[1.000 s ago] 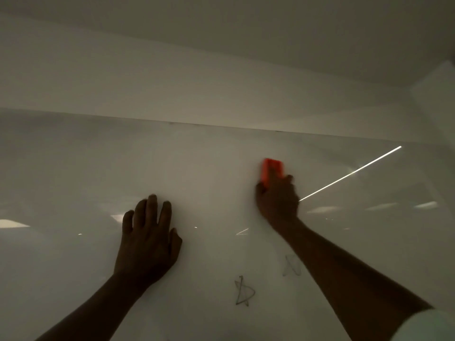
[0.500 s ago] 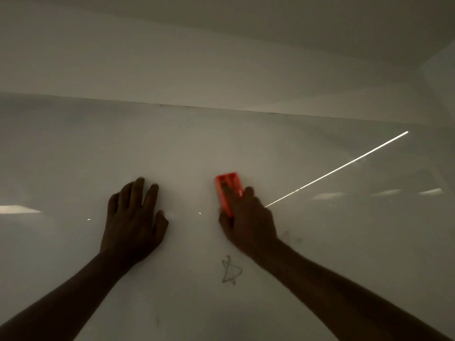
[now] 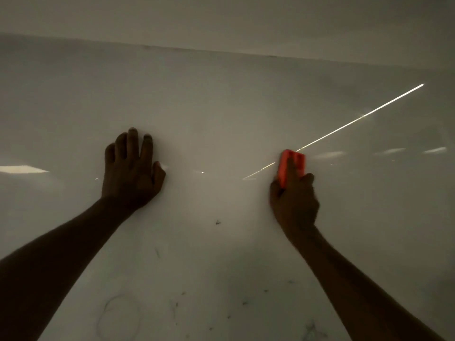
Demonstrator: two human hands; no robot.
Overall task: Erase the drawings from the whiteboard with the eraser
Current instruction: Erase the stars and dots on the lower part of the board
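Observation:
The whiteboard (image 3: pixel 221 107) fills most of the dim view. My right hand (image 3: pixel 294 203) grips an orange-red eraser (image 3: pixel 291 166) and presses it flat against the board at centre right. My left hand (image 3: pixel 131 171) lies flat on the board at centre left, fingers spread, holding nothing. A small dark remnant mark (image 3: pixel 217 222) sits between the two hands. Faint drawings remain low on the board: a pale loop (image 3: pixel 118 313) at lower left, small dark flecks (image 3: pixel 245 302) at lower centre, and a scribble (image 3: pixel 311 331) at the bottom right.
The board's top edge (image 3: pixel 221 51) meets a pale wall (image 3: pixel 221 18) above. A bright diagonal light reflection (image 3: pixel 357 119) crosses the board at upper right, and another glare patch (image 3: pixel 22 169) lies at the far left.
My right hand has carried the eraser from the middle over to the right. The star drawing below it is gone except for a small fleck. The view has tilted down the board.

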